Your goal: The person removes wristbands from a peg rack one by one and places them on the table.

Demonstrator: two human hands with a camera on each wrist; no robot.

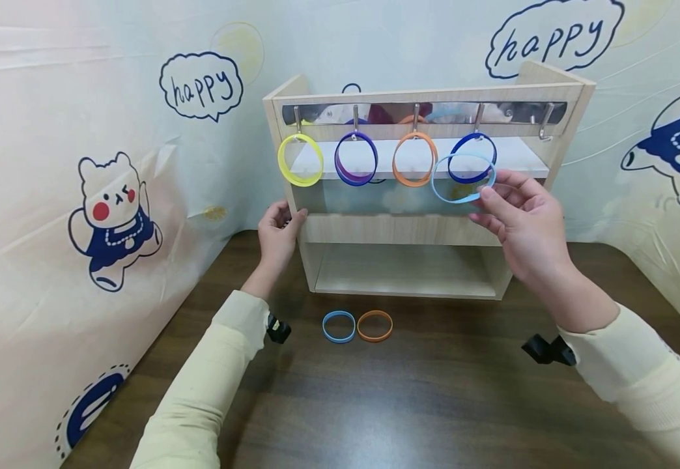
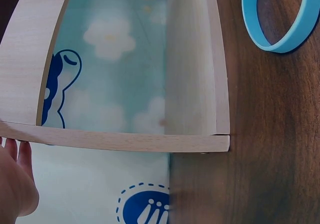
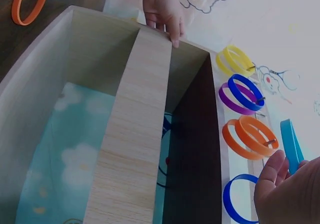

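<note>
band [image 1: 456, 200] of light blue is pinched between the thumb and fingers of the right hand [image 1: 522, 218], just in front of the rack [image 1: 393, 229] and near the right-end hook [image 1: 546, 121]. it is gripped by its lower right edge, apparently so that its opening is left free and can be faced toward the hooks. a thin, smooth strip closed into a loop is seen, drawn slightly oval by the pinch. in the head view a dark blue ring [image 1: 494, 156] is partly overlapped by it; whether the two touch cannot be told. that ring is hung on the fourth hook from the left. farther left, orange rings [image 1: 395, 163] are hung on the third hook, a blue ring [image 1: 376, 158] and a purple ring [image 3: 230, 106] on the second, and yellow rings [image 1: 301, 182] on the first, all held up by hooks passed through their openings. the rack is grasped at its left front edge by the left hand [image 1: 278, 234], probably so that it is kept from shifting. on the table [image 1: 404, 404], a pale blue ring [image 1: 340, 340] and an orange ring [image 1: 375, 339] are laid flat, side by side. behind, a printed cloth [image 1: 316, 39] is seen.
</note>
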